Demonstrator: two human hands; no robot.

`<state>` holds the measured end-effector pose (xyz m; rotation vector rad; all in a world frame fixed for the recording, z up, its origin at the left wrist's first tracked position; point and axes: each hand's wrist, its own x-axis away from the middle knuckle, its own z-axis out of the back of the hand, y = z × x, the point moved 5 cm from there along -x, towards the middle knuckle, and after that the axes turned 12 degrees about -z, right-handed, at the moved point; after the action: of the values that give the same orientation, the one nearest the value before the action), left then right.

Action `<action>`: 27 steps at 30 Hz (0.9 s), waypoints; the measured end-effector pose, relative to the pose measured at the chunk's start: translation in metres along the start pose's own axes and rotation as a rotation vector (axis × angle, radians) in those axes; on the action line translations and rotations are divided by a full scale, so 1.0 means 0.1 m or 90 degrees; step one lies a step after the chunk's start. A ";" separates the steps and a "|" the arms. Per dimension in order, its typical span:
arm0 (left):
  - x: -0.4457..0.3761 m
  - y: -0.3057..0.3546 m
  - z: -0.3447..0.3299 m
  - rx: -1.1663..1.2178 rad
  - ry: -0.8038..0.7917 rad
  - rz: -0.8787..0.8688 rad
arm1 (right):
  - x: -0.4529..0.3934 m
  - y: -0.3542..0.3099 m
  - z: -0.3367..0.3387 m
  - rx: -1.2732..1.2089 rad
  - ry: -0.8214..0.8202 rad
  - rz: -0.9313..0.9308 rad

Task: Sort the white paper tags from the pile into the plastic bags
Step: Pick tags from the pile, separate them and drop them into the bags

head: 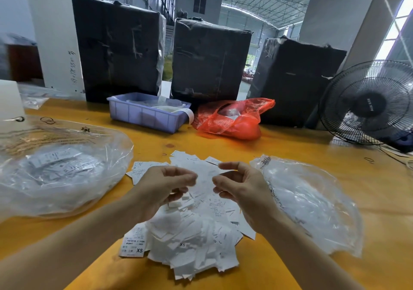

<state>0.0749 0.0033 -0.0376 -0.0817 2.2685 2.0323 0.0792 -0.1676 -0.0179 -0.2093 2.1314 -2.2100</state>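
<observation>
Tag pile (pixel 190 229) near table edge, spilling centre. Left hand (pixel 163 189) and right hand (pixel 242 191) above it, fingers curled, pinching tags. Clear bags flank: left bag (pixel 55 173), right bag (pixel 312 202). Open yellow table (pixel 290 149) beyond; blue tray (pixel 145 115), red bag (pixel 232 120) farther back.

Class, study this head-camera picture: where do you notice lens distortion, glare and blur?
Head view: wide-angle bending curves the black wrapped boxes and roof; daylight glares off both clear plastic bags, hiding their contents; the tag between the left hand and right hand is blurred, while the pile shows a readable XS.
</observation>
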 end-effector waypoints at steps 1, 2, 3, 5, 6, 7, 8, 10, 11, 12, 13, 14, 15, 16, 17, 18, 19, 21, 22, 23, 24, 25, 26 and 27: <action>-0.02 0.00 0.02 0.040 0.028 -0.001 | 0.00 0.02 -0.02 0.027 -0.026 -0.014; -0.04 0.00 0.04 0.083 0.056 -0.006 | 0.00 0.04 -0.05 0.062 -0.057 -0.027; -0.05 0.01 0.05 0.122 0.080 -0.013 | 0.00 0.07 -0.07 0.102 -0.080 -0.032; -0.08 0.04 0.09 0.168 0.122 -0.033 | 0.00 0.10 -0.08 0.199 -0.064 -0.003; -0.09 0.04 0.11 0.180 0.140 -0.046 | -0.01 0.11 -0.05 0.268 -0.030 0.029; -0.10 0.05 0.14 0.183 0.156 -0.060 | -0.02 0.12 -0.03 0.345 0.006 0.065; -0.10 0.06 0.17 0.172 0.170 -0.074 | -0.03 0.12 -0.01 0.417 0.035 0.099; -0.12 0.07 0.24 0.116 0.197 -0.098 | -0.06 0.15 0.01 0.522 0.065 0.153; -0.13 0.07 0.27 0.087 0.212 -0.107 | -0.08 0.17 0.01 0.553 0.070 0.167; -0.14 0.05 0.31 0.062 0.225 -0.113 | -0.10 0.19 0.01 0.574 0.071 0.173; -0.15 0.04 0.34 0.041 0.239 -0.116 | -0.12 0.21 0.00 0.588 0.071 0.172; -0.16 0.02 0.38 0.024 0.251 -0.119 | -0.15 0.23 -0.02 0.598 0.071 0.168; -0.17 0.01 0.41 0.010 0.261 -0.122 | -0.19 0.24 -0.03 0.604 0.071 0.162; -0.19 -0.01 0.43 -0.001 0.267 -0.123 | -0.23 0.24 -0.06 0.609 0.072 0.155; -0.20 -0.02 0.45 -0.011 0.267 -0.120 | -0.28 0.23 -0.10 0.615 0.072 0.147; -0.21 -0.04 0.45 -0.022 0.262 -0.112 | -0.33 0.21 -0.14 0.611 0.070 0.138; -0.21 -0.06 0.45 -0.034 0.254 -0.104 | -0.37 0.20 -0.19 0.596 0.067 0.122; -0.22 -0.10 0.42 -0.053 0.229 -0.092 | -0.46 0.21 -0.29 0.555 0.057 0.075; -0.23 -0.12 0.41 -0.057 0.215 -0.088 | -0.50 0.22 -0.33 0.545 0.054 0.052; -0.23 -0.14 0.40 -0.058 0.200 -0.085 | -0.53 0.23 -0.36 0.542 0.053 0.031; -0.23 -0.15 0.40 -0.061 0.183 -0.081 | -0.57 0.24 -0.38 0.534 0.050 0.015; -0.23 -0.16 0.39 -0.062 0.166 -0.075 | -0.59 0.26 -0.39 0.517 0.048 0.001; -0.22 -0.16 0.39 -0.058 0.152 -0.070 | -0.62 0.27 -0.39 0.490 0.048 -0.010; -0.22 -0.16 0.38 -0.048 0.140 -0.067 | -0.63 0.29 -0.38 0.458 0.051 -0.016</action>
<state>0.0995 0.0391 -0.0550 -0.4409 2.2518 2.1471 0.1344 -0.1228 -0.0513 -0.1017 1.2273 -2.8504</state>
